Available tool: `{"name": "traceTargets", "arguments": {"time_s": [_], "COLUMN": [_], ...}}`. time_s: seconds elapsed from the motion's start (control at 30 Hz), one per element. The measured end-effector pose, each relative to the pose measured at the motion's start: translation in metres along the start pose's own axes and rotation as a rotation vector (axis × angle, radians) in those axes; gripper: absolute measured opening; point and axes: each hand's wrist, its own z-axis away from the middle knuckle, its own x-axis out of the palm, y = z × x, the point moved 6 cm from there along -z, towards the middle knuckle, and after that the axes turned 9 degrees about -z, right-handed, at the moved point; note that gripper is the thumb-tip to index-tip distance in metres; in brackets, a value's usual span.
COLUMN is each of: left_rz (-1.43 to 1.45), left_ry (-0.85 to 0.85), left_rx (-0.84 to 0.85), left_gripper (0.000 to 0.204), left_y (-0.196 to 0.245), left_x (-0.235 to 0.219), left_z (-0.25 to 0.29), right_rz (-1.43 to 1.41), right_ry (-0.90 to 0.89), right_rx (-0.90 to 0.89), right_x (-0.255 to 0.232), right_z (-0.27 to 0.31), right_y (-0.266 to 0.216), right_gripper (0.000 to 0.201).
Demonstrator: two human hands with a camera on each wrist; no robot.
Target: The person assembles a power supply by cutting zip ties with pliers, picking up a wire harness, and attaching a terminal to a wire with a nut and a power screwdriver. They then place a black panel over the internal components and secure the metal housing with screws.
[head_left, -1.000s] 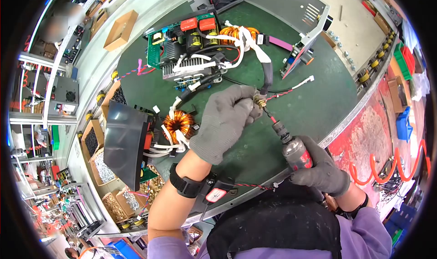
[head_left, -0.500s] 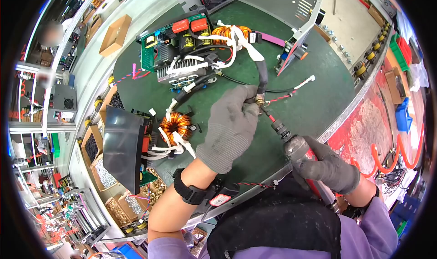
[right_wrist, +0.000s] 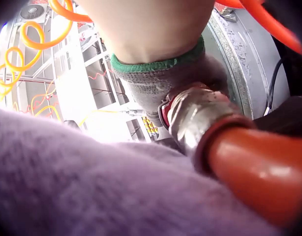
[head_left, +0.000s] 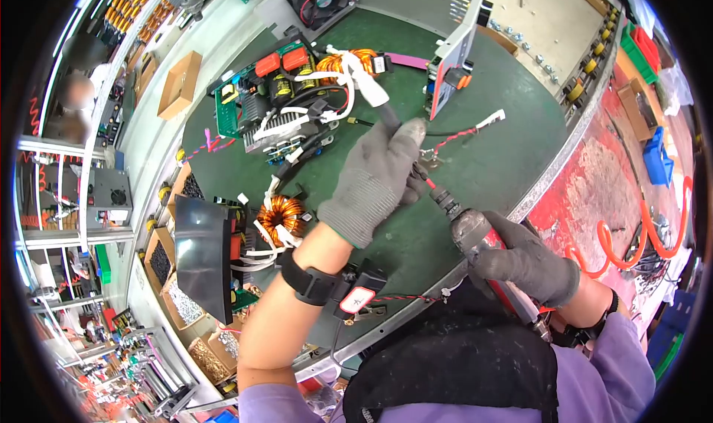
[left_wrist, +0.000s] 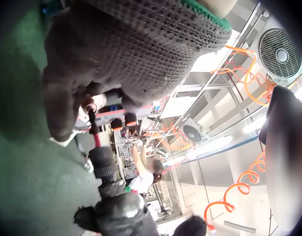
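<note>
In the head view my gloved left hand (head_left: 371, 174) grips the end of a thick black-sleeved cable (head_left: 386, 115) coming from the circuit board assembly (head_left: 286, 96). Its fingers hide most of the cable's end fitting. My gloved right hand (head_left: 529, 265) holds a red and grey air screwdriver (head_left: 472, 232), its bit (head_left: 430, 182) pointing at that fitting. From the left wrist, the screwdriver (left_wrist: 104, 164) is seen with its bit tip right at the fitting, just below the left fingers (left_wrist: 57, 113). The right wrist view shows the glove cuff (right_wrist: 161, 73) and the tool's hose joint (right_wrist: 197, 115).
A copper-wound toroid coil (head_left: 280, 219) and a dark panel (head_left: 204, 256) lie left on the green mat (head_left: 475, 193). A metal chassis (head_left: 416, 7) with a fan stands behind. Boxes of small hardware (head_left: 182, 304) line the left edge. A coiled orange hose (head_left: 605, 237) hangs right.
The head view has shifted, so the board and chassis sit further left. My left fingers have moved over the brass fitting that showed earlier. The screwdriver stays aimed at it.
</note>
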Motion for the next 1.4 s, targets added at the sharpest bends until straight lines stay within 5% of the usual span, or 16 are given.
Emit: {"name": "traceTargets", "arguments": {"time_s": [0.17,0.23,0.33,0.57,0.73,1.03,1.4], "left_rz": [0.497,0.699,0.719,0.778,1.245,1.178,1.363], "left_ry": [0.023,-0.090,-0.294,-0.254,-0.462,-0.604,-0.518], "left_rx": [0.027,0.141,0.083,0.106,0.440,0.534,0.641], "left_gripper": [0.036,0.039,0.044,0.051,0.051,0.057,0.042], "left_y": [-0.011,-0.001,0.004,0.004,0.007,0.002,0.001], "left_x": [0.027,0.036,0.046,0.066,0.075,0.072,0.079], "left_z": [-0.015,-0.017,-0.028,-0.040,-0.042,-0.051,-0.055], "right_rz": [-0.061,-0.097,-0.070,-0.080,-0.130,-0.052,-0.206], "right_ry": [0.012,0.035,0.077,0.077,0.096,0.092,0.012], "right_rx": [-0.033,-0.134,-0.189,-0.189,-0.221,-0.221,-0.131], "right_x": [-0.009,-0.012,-0.017,-0.014,-0.018,-0.015,-0.013], "right_z": [0.007,0.010,0.012,0.017,0.012,0.013,0.011], "right_y": [0.007,0.007,0.010,0.008,0.011,0.003,0.008], "right_gripper": [0.058,0.057,0.059,0.056,0.051,0.056,0.055]}}
